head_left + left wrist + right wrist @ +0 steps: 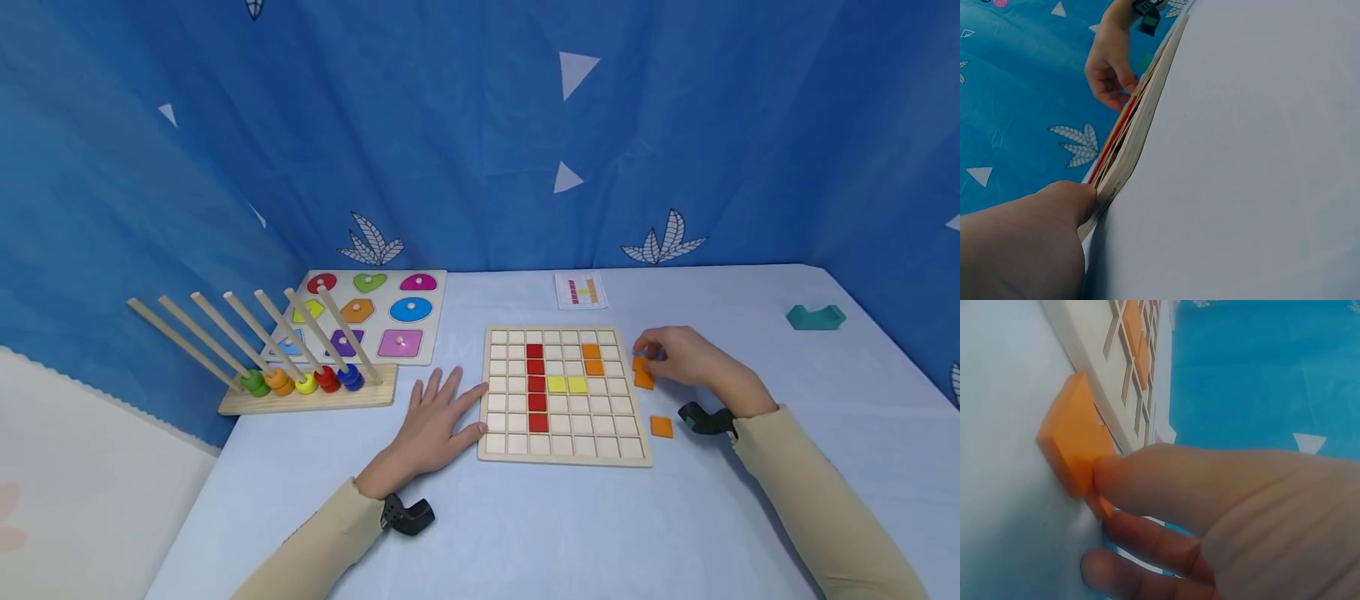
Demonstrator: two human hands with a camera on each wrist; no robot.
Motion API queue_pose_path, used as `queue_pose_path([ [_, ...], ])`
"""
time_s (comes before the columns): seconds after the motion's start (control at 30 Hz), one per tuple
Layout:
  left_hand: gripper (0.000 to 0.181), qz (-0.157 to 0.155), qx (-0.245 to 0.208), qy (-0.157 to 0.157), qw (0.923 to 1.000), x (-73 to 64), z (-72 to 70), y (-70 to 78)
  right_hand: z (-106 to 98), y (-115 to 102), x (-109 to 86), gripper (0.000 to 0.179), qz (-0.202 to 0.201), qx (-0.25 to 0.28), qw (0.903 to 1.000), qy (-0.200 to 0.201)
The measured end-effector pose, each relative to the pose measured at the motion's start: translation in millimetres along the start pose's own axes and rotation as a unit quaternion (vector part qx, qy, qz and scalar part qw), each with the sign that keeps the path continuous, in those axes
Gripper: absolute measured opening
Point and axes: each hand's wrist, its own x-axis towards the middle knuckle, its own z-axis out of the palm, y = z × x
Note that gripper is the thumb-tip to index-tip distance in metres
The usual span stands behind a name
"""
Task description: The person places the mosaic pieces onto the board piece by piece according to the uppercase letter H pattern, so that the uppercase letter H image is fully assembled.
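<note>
The wooden grid board (566, 459) lies flat on the table, with a column of red tiles (537, 401), two yellow tiles (567, 384) and two orange tiles (592, 359) set in its cells. My left hand (435, 425) rests on the table with fingers spread, thumb and index finger touching the board's left edge. Right of the board, my right hand (686, 358) pinches at loose orange tiles. In the right wrist view the thumb presses one orange tile (1075, 437), another lies partly hidden behind it, and the other fingers curl below. A separate orange tile (662, 427) lies nearer me.
A small card (581, 291) with a coloured pattern lies behind the board. To the left stand a rod rack (307, 402) with coloured rings and a shape-puzzle board (416, 346). A teal curved block (816, 317) sits far right. A blue curtain (480, 133) hangs behind the table.
</note>
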Motion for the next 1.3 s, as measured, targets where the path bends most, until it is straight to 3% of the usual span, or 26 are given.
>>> queue_pose_path([
  [0.4,0.061,0.001,0.005,-0.006,1.0000,3.0,-3.2,0.4,-0.1,-1.0,0.5,0.029,0.019,-0.004,0.9997,0.014],
  [0.7,0.062,0.001,0.004,-0.004,1.0000,3.6,-3.3,1.4,-0.9,2.0,0.5,0.037,0.006,-0.013,0.9997,0.021],
  [0.9,0.061,0.002,0.005,-0.002,1.0000,2.6,-1.5,0.1,0.9,2.0,-0.4,0.032,-0.004,-0.022,0.9994,0.025],
  [1.3,0.061,0.004,0.003,0.001,1.0000,0.2,-0.1,-1.5,3.1,2.3,3.3,0.028,0.016,-0.026,0.9991,0.030],
])
